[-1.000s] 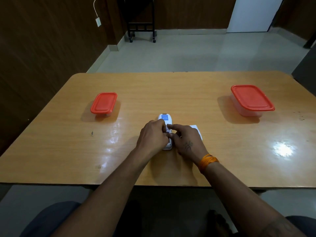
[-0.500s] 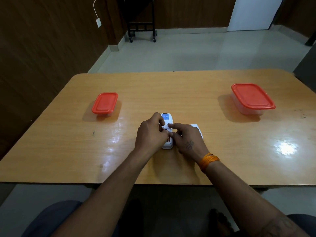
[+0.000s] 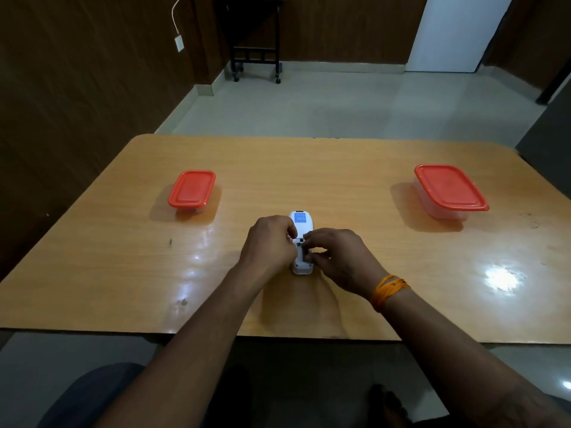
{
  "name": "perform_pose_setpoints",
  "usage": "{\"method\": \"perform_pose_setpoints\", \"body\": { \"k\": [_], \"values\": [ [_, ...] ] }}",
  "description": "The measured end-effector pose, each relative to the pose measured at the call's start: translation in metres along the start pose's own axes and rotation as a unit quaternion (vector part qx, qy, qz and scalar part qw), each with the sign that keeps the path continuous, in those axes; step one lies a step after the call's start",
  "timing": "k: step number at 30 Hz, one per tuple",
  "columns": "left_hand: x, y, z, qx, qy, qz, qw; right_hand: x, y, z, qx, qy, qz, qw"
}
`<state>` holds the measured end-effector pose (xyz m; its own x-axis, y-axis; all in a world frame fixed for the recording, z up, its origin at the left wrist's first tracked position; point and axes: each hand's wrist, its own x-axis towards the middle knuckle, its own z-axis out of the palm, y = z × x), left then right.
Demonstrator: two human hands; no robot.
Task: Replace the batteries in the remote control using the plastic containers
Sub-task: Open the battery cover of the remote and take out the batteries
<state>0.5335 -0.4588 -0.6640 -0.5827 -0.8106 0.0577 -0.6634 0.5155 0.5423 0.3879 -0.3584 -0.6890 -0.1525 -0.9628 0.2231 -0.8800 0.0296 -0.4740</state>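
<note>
Lying face down at 6 o'clock on the wooden surface [image 3: 309, 168] is the white remote control [image 3: 302, 242], close to the near edge. It looks light, hard and smooth, so it could slide on the shiny top if pushed. I think the best place to hold it is by its long sides, while the fingertips work in the open battery slot in the middle.

The left hand [image 3: 268, 245] sits over the left side of the remote with its fingers curled down onto it. The right hand [image 3: 335, 257] comes in from the right, palm down, and its thumb and first finger pinch at the slot. I cannot tell if they hold a battery, as it is too small to see.

The small container [image 3: 191, 190] sits at 10 o'clock and the big container [image 3: 449, 191] at 2 o'clock, both with red lids on.
</note>
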Motion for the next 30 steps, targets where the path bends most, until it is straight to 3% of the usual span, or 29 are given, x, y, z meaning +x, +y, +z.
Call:
{"method": "perform_pose_setpoints", "body": {
  "k": [8,18,30],
  "values": [
    [0.0,-0.004,0.004,-0.012,-0.014,0.009,1.0,0.018,-0.004,-0.02,-0.102,-0.083,-0.047,0.99],
    [0.002,-0.008,0.006,-0.025,-0.03,0.012,0.999,0.036,-0.028,-0.031,-0.267,-0.173,-0.098,0.943],
    [0.001,-0.009,0.006,-0.03,-0.043,0.011,0.999,0.01,-0.015,-0.028,-0.116,-0.083,-0.164,0.976]
  ]
}}
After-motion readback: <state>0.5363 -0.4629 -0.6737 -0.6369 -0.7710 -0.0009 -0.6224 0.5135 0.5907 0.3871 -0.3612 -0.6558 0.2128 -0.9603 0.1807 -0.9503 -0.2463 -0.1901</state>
